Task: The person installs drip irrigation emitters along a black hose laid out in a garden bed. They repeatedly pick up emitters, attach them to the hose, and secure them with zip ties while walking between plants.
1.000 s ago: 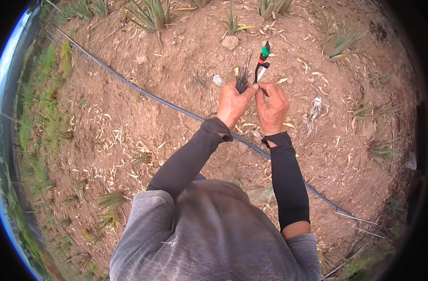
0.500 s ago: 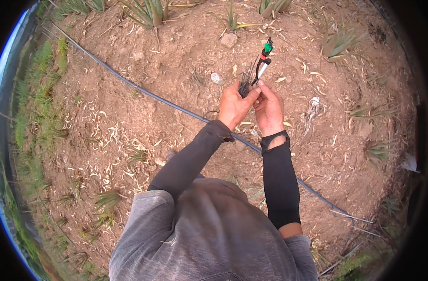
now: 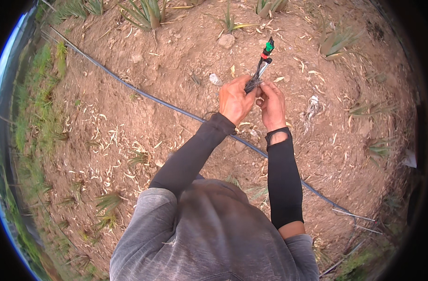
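A micro sprinkler (image 3: pixel 269 47) with a green and red head and black fittings points away from me above my hands. From it a pale rod (image 3: pixel 263 69) and thin black tubing run down to my fingers. My left hand (image 3: pixel 236 99) is closed around a bundle of thin black strands (image 3: pixel 253 84), possibly ties or wire, lying alongside the tubing. Close against it, my right hand (image 3: pixel 272 105) has its thumb and fingers pinched at the lower end of the sprinkler assembly. The exact grip point is hidden by the fingers.
A long dark hose (image 3: pixel 169 107) crosses the dry soil diagonally beneath my forearms. Aloe-like plants (image 3: pixel 149 14) grow at the far side and a further plant (image 3: pixel 338 43) at the right. A stone (image 3: pixel 227 40) and a crumpled pale scrap (image 3: pixel 312 105) lie on the ground.
The black strands, earlier fanned out to the left of the sprinkler, now lie gathered against its tubing. My left hand has turned and shifted slightly; my right hand stays close beside it.
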The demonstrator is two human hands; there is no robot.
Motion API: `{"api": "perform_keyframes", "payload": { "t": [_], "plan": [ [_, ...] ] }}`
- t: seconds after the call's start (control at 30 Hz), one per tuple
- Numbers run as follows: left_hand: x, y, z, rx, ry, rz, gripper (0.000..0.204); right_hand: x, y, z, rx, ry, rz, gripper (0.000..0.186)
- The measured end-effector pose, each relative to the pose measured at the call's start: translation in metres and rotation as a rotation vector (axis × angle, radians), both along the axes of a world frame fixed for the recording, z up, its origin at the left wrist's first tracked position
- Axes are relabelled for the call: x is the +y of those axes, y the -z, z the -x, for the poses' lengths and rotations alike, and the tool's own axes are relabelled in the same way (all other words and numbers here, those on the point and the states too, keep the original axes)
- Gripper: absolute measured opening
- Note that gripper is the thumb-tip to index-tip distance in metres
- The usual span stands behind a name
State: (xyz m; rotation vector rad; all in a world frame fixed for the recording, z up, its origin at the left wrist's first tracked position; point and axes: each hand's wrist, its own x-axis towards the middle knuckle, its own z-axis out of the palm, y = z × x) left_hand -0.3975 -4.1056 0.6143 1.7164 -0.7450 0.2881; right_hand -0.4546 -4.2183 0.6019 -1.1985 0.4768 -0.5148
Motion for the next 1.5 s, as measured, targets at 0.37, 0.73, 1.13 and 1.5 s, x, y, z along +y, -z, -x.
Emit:
{"api": "perform_keyframes", "payload": {
  "t": [0.37,0.73,1.13,1.5],
  "plan": [
    [0.006,-0.004,-0.004,0.146,0.04,0.001,0.019,0.011,-0.013,0.003,0.0,0.242,0.835,0.016],
    [0.006,0.043,0.001,0.656,0.184,0.295,0.022,0.028,-0.036,0.003,-0.025,0.279,1.218,0.01],
    [-0.006,0.024,0.008,0.763,0.275,0.37,0.013,0.006,-0.017,-0.005,-0.045,0.098,0.303,0.009],
    [0.004,0.027,-0.009,0.548,0.128,0.197,0.019,0.004,-0.01,-0.004,-0.001,0.048,0.038,0.013]
  ]
}}
